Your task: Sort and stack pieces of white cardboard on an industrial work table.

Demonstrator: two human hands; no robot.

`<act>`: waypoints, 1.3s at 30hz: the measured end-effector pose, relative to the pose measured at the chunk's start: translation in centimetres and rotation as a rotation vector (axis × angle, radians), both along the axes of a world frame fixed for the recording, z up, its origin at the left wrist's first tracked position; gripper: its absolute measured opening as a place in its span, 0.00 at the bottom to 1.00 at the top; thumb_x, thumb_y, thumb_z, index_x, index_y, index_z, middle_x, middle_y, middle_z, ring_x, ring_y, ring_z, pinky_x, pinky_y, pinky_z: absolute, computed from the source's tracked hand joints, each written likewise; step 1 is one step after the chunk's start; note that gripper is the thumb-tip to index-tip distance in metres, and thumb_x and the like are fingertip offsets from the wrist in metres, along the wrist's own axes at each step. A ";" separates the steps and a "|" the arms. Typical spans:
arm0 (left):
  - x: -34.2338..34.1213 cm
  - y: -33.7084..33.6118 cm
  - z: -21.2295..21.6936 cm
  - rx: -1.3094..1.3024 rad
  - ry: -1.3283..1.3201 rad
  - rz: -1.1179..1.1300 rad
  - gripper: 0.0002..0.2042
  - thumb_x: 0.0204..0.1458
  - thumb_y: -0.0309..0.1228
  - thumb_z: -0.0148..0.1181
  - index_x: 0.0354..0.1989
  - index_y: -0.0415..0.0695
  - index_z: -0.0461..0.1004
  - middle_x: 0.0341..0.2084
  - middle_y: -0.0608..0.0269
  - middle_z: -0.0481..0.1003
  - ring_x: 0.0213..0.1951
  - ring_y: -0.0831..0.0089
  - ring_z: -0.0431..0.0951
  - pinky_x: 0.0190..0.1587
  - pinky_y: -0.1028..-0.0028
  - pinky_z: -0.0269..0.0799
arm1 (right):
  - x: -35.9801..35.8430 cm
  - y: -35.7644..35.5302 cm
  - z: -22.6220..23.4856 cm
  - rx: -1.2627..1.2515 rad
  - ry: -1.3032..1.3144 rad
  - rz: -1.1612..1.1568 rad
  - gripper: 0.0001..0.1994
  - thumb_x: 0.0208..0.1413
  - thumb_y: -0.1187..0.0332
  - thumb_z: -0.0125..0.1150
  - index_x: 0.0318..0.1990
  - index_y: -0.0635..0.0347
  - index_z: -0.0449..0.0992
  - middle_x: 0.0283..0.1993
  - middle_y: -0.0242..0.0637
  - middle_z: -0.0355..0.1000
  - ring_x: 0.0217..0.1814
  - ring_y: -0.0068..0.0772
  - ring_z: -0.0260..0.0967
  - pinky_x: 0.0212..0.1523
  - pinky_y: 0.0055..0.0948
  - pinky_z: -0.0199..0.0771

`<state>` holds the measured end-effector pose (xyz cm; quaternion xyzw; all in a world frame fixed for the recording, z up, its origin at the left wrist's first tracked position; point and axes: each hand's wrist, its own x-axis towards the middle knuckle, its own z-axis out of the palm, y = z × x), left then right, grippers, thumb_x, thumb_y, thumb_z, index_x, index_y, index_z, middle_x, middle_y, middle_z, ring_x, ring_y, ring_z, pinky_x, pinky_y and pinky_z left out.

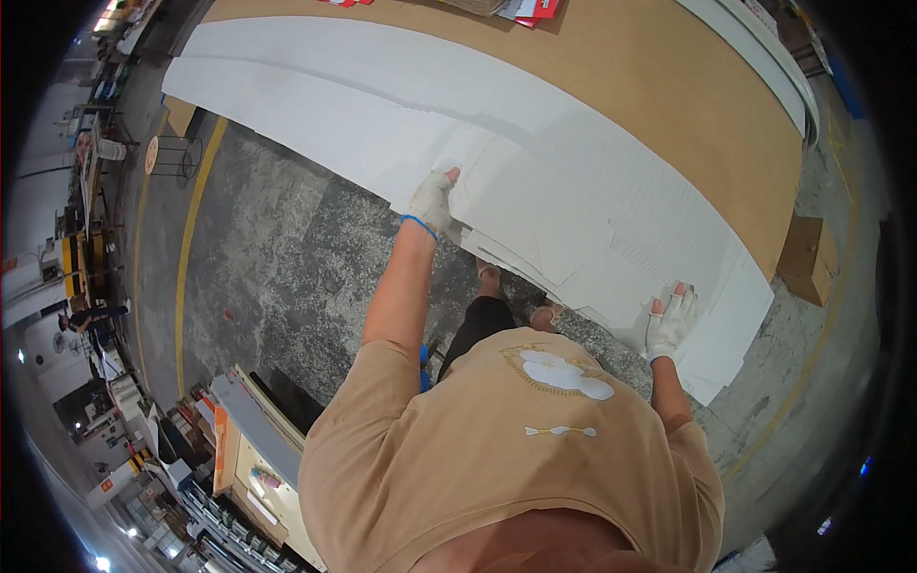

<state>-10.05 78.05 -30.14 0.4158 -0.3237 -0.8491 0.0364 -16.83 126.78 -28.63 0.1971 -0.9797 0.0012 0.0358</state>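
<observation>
White sheets (573, 205), large and paper-like, lie in an overlapping stack across the brown table, their near edges uneven. My left hand (433, 201) wears a pale glove with a bare fingertip showing. It rests on the sheets at their near edge, and its fingers, partly lost against the white, look laid out on top. Farther right, my right hand (672, 322) presses flat on the sheets near their right end. Its gloved fingers are spread, with the thumb and a fingertip bare. Neither hand visibly lifts a sheet.
Brown board (688, 105) covers the table beyond the sheets. Red-and-white packets (535, 10) lie at the far edge. Curved white strips (764, 57) stand at far right, above a cardboard box (810, 260) on the floor. A round stool (172, 156) and leaning panels (263, 430) are at left.
</observation>
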 end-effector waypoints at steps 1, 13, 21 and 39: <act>0.1 -0.3 -0.6 -0.047 -0.062 0.049 0.21 0.46 0.35 0.55 0.47 0.35 0.66 0.41 0.55 0.71 0.40 0.61 0.71 0.46 0.65 0.64 | 0.1 -0.1 0.1 -0.001 -0.001 0.000 0.32 0.53 0.56 0.49 0.62 0.62 0.51 0.63 0.53 0.48 0.65 0.55 0.43 0.62 0.49 0.40; -0.4 0.5 1.0 -0.824 -0.433 -0.265 0.14 0.46 0.36 0.56 0.28 0.34 0.73 0.27 0.48 0.75 0.30 0.63 0.73 0.34 0.66 0.66 | 0.3 0.0 1.1 0.031 -0.030 -0.024 0.31 0.52 0.57 0.50 0.60 0.64 0.53 0.62 0.54 0.49 0.65 0.56 0.43 0.62 0.48 0.41; 0.5 -1.9 -4.0 -0.215 0.047 0.113 0.18 0.49 0.38 0.53 0.43 0.37 0.68 0.36 0.54 0.74 0.34 0.61 0.73 0.37 0.65 0.68 | 0.1 0.4 0.4 -0.005 0.015 0.000 0.31 0.52 0.57 0.51 0.60 0.65 0.54 0.61 0.56 0.50 0.63 0.57 0.45 0.60 0.49 0.44; -0.1 -0.6 3.2 -0.764 -0.514 -0.348 0.19 0.53 0.44 0.48 0.38 0.38 0.73 0.33 0.53 0.74 0.41 0.61 0.73 0.45 0.65 0.67 | 0.2 0.9 -0.2 0.017 0.045 0.001 0.31 0.53 0.56 0.49 0.61 0.64 0.52 0.62 0.55 0.49 0.63 0.57 0.45 0.60 0.49 0.44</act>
